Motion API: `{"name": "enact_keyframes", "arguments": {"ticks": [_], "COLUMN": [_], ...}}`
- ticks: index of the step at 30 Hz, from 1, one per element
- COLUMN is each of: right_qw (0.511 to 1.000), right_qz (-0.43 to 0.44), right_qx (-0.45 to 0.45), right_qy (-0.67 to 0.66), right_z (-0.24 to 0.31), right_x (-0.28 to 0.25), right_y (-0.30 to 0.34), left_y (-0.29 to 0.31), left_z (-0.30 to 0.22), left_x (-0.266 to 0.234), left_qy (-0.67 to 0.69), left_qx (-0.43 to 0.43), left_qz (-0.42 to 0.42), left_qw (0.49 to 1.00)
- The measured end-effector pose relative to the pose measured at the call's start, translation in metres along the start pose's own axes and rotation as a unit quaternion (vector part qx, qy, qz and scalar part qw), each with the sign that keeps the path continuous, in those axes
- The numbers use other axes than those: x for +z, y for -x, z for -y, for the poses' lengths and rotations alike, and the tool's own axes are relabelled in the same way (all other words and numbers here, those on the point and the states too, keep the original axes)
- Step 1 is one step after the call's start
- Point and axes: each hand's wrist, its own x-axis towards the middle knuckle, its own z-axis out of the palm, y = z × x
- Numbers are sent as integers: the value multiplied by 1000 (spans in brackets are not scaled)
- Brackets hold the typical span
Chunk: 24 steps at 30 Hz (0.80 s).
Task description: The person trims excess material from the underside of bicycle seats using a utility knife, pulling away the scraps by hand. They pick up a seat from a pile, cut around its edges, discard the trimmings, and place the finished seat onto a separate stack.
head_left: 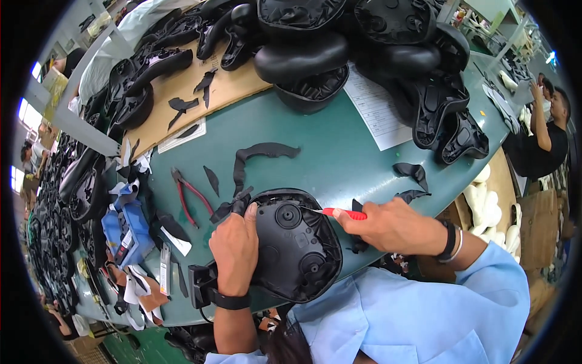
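A black bicycle saddle (285, 255) lies underside up at the table's near edge, its plastic base and gathered cover edge showing. My left hand (235, 246) is closed at the saddle's left rim, gripping a strip of black cover material (232, 205) that sticks out past the thumb. In my right hand (394, 225) is a red-handled craft knife (345, 213). Its thin blade points left and reaches over the saddle's far right rim, by the folded cover edge. A long curved black offcut (257, 155) lies just beyond the saddle.
Red-handled nippers (191, 197) lie left of the saddle. A blue container (128, 230) and a box of blades (165, 270) stand among scraps at the left. Saddles (303, 54) are piled along the far side, beside cardboard (233, 82) and a printed sheet (377, 109). Co-workers sit at far right.
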Motion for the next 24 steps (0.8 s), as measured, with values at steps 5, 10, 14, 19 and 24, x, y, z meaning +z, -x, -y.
{"name": "enact_keyframes", "arguments": {"ticks": [5, 10, 14, 19, 24], "right_qw": [994, 973, 941, 984, 611], "right_qz": [-2, 33, -225, -106, -80], "right_qx": [94, 156, 107, 82, 143], "right_qy": [-59, -166, -229, -119, -774], "right_z": [36, 40, 31, 18, -8], "right_x": [15, -1, 22, 37, 29], "right_y": [23, 35, -4, -55, -40], "left_y": [15, 24, 28, 31, 28], "left_z": [-15, -11, -24, -27, -24], "left_x": [8, 9, 10, 6, 10], "left_qy": [-9, -3, -30, -21, 55], "left_qx": [-64, -112, -107, -155, -125], "left_qz": [-53, -69, -51, -11, -117], "left_qw": [997, 991, 992, 988, 984]}}
